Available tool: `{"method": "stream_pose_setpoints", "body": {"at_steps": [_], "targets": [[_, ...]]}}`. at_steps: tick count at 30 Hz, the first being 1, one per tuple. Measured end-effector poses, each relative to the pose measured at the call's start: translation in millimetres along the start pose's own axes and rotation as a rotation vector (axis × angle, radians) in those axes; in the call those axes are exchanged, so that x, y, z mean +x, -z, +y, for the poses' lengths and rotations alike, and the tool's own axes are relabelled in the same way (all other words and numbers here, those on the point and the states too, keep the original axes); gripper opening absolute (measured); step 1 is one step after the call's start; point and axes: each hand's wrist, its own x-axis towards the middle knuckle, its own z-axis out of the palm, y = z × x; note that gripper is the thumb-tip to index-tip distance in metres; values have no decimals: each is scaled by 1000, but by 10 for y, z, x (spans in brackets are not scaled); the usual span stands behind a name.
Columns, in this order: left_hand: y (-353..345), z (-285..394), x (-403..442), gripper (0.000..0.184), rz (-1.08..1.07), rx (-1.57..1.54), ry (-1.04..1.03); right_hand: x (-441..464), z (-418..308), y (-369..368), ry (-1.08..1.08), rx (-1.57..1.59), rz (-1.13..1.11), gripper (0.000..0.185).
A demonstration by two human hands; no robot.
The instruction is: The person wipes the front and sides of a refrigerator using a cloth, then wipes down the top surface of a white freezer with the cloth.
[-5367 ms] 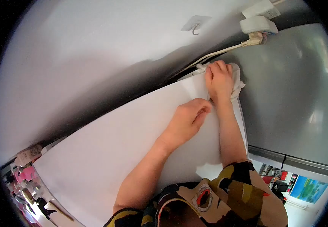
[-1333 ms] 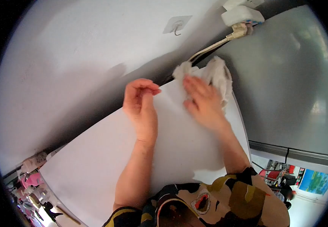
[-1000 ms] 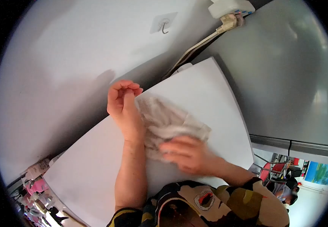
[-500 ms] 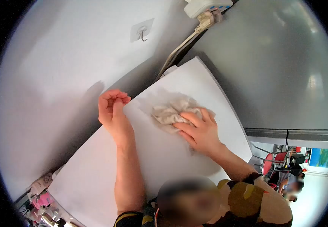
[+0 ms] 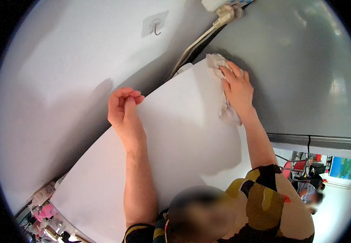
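Note:
My right hand [image 5: 239,90] presses a crumpled, pale cleaning cloth [image 5: 216,62] against the far right corner of a white flat top [image 5: 183,133]. Part of the cloth hangs out below my palm, along the top's right edge. My left hand [image 5: 123,106] is raised near the back edge by the wall, its fingers curled in loosely with the thumb against them. Nothing shows inside that left hand.
A grey glossy panel [image 5: 301,73] stands along the right side. White wall [image 5: 70,60] rises at the left, with a stick-on hook [image 5: 155,26]. A plug and cable [image 5: 224,16] run behind the top. Small bottles and clutter [image 5: 44,210] sit lower left. Another person [image 5: 311,194] is far right.
My right hand has slid the cloth from the middle of the white top up and right to its far corner. My left hand has barely moved.

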Motion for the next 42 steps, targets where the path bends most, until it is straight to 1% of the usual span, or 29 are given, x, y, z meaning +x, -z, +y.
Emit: {"method": "stream_pose_setpoints", "body": {"at_steps": [3,7,10,12,14,16,18,21,24,27,29,36,40,42], "targets": [[20,11,1,19,-34,50,12,263,-130,-30,4,-7,-41,33],[-1,-6,5,21,-12,28,21,253,-102,-53,-4,-52,-43,36],[21,-25,26,20,-20,31,15,-96,-22,24,16,-49,-28,35],[32,-33,30,19,-30,47,15,-420,60,157,-18,-37,-87,34],[35,-33,27,20,-36,68,3,-738,151,283,-30,3,-58,35],[6,-10,12,20,-24,76,11,-1028,230,412,-51,-1,-75,35],[-15,-2,-4,21,-16,83,18,-1212,321,501,-74,-7,-90,35],[-5,-14,-4,20,-59,107,-17,-1318,370,546,-79,14,-100,36],[0,-15,-14,19,-73,137,-36,-1166,331,493,-96,23,-95,34],[-15,-21,-11,22,-41,110,-28,-910,354,330,-133,-64,-118,35],[-19,-6,-14,22,-43,101,-9,-689,362,210,-49,-110,-57,32],[17,-41,7,21,-69,54,-26,86,80,-29,37,-128,-14,28],[20,-58,18,20,-65,60,3,456,-116,-84,-13,-135,-52,30],[52,-91,42,20,-78,50,16,480,-158,-87,-46,-140,-77,30]]}}
